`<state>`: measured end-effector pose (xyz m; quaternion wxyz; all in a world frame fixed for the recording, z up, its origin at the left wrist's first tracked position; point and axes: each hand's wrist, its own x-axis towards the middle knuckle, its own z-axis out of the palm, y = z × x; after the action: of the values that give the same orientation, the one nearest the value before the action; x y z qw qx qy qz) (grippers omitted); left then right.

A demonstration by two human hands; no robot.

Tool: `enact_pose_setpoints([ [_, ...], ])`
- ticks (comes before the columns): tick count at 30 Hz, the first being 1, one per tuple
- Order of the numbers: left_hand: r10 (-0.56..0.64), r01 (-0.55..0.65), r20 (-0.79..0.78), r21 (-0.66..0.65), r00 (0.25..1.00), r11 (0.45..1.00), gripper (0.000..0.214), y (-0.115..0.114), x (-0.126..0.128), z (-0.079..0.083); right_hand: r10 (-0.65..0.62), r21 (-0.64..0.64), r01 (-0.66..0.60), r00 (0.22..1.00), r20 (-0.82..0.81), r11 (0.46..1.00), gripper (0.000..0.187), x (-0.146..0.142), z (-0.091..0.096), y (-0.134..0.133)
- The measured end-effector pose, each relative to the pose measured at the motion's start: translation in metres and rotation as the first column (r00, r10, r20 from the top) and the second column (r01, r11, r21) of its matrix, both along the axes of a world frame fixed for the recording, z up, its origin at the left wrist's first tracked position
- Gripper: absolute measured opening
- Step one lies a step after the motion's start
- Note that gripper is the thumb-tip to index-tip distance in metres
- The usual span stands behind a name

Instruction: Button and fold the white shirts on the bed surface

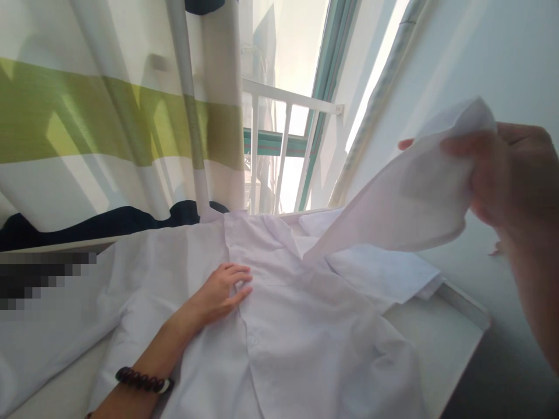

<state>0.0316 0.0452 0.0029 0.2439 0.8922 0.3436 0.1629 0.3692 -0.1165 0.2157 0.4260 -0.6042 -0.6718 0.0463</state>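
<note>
Garment lies spread, lower centre, left hand loose upon it — flap, apparently attached, not yet flat, pinched in right hand, upper right.

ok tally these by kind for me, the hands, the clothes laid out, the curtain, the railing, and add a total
Bare hands: 2 (left hand, right hand)
White buttoned cloth garment: 1
White, green and navy striped fabric curtain: 1
White barred railing: 1
Total: 5
</note>
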Motion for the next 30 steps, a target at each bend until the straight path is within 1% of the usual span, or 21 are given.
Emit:
enact_pose_setpoints([
  [2, -0.001, 0.029, 0.149, -0.189, 0.989, 0.981, 0.045, -0.005, 0.004, 0.005, 0.045, -0.063, -0.047, 0.998, -0.036, 0.997, 0.020, -0.033, -0.009, -0.010],
  [3, 0.007, 0.057, 0.191, -0.329, 0.982, 0.943, 0.049, -0.008, 0.006, 0.008, 0.076, -0.099, -0.080, 0.996, -0.049, 0.992, 0.020, -0.050, -0.015, -0.015],
  [4, 0.014, 0.090, 0.213, -0.473, 0.977, 0.876, 0.053, -0.012, 0.009, 0.011, 0.110, -0.136, -0.117, 0.992, -0.057, 0.984, 0.020, -0.066, -0.022, -0.020],
  [5, 0.012, 0.129, 0.225, -0.602, 0.974, 0.788, 0.057, -0.017, 0.011, 0.014, 0.145, -0.178, -0.154, 0.987, -0.066, 0.972, 0.021, -0.081, -0.028, -0.024],
  [7, -0.017, 0.192, 0.225, -0.788, 0.974, 0.586, 0.066, -0.025, 0.014, 0.017, 0.211, -0.279, -0.225, 0.974, -0.080, 0.933, 0.023, -0.105, -0.042, -0.031],
  [9, -0.059, 0.207, 0.201, -0.893, 0.978, 0.400, 0.078, -0.031, 0.016, 0.018, 0.275, -0.363, -0.292, 0.956, -0.099, 0.885, 0.023, -0.121, -0.054, -0.035],
  [10, -0.073, 0.201, 0.187, -0.924, 0.980, 0.326, 0.084, -0.033, 0.016, 0.018, 0.295, -0.386, -0.312, 0.950, -0.105, 0.868, 0.023, -0.126, -0.059, -0.036],
  [11, -0.080, 0.189, 0.174, -0.944, 0.982, 0.271, 0.088, -0.034, 0.016, 0.017, 0.308, -0.394, -0.324, 0.946, -0.106, 0.860, 0.023, -0.130, -0.063, -0.036],
  [12, -0.081, 0.179, 0.164, -0.955, 0.983, 0.235, 0.090, -0.036, 0.016, 0.016, 0.315, -0.392, -0.330, 0.943, -0.104, 0.859, 0.022, -0.134, -0.066, -0.036],
  [13, -0.078, 0.174, 0.161, -0.961, 0.984, 0.215, 0.090, -0.037, 0.017, 0.016, 0.325, -0.382, -0.339, 0.940, -0.104, 0.859, 0.022, -0.136, -0.069, -0.036],
  [15, -0.067, 0.175, 0.164, -0.962, 0.984, 0.209, 0.086, -0.040, 0.017, 0.015, 0.351, -0.374, -0.365, 0.930, -0.108, 0.853, 0.019, -0.141, -0.073, -0.036],
  [19, -0.057, 0.210, 0.202, -0.944, 0.978, 0.256, 0.085, -0.043, 0.016, 0.017, 0.348, -0.393, -0.401, 0.916, -0.202, 0.828, 0.005, -0.144, -0.078, -0.035],
  [20, -0.062, 0.218, 0.209, -0.939, 0.976, 0.266, 0.085, -0.043, 0.015, 0.017, 0.330, -0.387, -0.406, 0.911, -0.249, 0.828, 0.005, -0.143, -0.078, -0.034],
  [21, -0.073, 0.224, 0.212, -0.937, 0.975, 0.270, 0.083, -0.043, 0.015, 0.016, 0.309, -0.371, -0.409, 0.902, -0.302, 0.833, 0.014, -0.140, -0.077, -0.034],
  [23, -0.101, 0.224, 0.204, -0.938, 0.974, 0.266, 0.078, -0.041, 0.014, 0.014, 0.245, -0.286, -0.378, 0.879, -0.409, 0.880, 0.029, -0.133, -0.072, -0.032],
  [24, -0.115, 0.224, 0.201, -0.940, 0.973, 0.258, 0.076, -0.041, 0.013, 0.013, 0.201, -0.214, -0.329, 0.863, -0.463, 0.920, 0.031, -0.130, -0.068, -0.030],
  [26, -0.138, 0.247, 0.221, -0.945, 0.965, 0.216, 0.074, -0.039, 0.013, 0.012, 0.090, -0.062, -0.156, 0.802, -0.591, 0.986, 0.023, -0.124, -0.058, -0.028],
  [27, -0.141, 0.275, 0.251, -0.943, 0.958, 0.187, 0.072, -0.039, 0.014, 0.013, 0.043, -0.016, -0.070, 0.758, -0.651, 0.997, 0.019, -0.124, -0.055, -0.028],
  [28, -0.133, 0.309, 0.289, -0.938, 0.948, 0.159, 0.068, -0.039, 0.015, 0.013, 0.019, 0.003, -0.023, 0.720, -0.694, 1.000, 0.017, -0.125, -0.054, -0.028],
  [29, -0.111, 0.340, 0.327, -0.930, 0.939, 0.142, 0.064, -0.039, 0.016, 0.015, 0.011, -0.007, -0.023, 0.702, -0.712, 1.000, 0.018, -0.129, -0.055, -0.029],
  [30, -0.074, 0.364, 0.357, -0.920, 0.931, 0.145, 0.062, -0.040, 0.018, 0.016, 0.019, -0.043, -0.070, 0.710, -0.704, 0.997, 0.020, -0.135, -0.058, -0.031],
])
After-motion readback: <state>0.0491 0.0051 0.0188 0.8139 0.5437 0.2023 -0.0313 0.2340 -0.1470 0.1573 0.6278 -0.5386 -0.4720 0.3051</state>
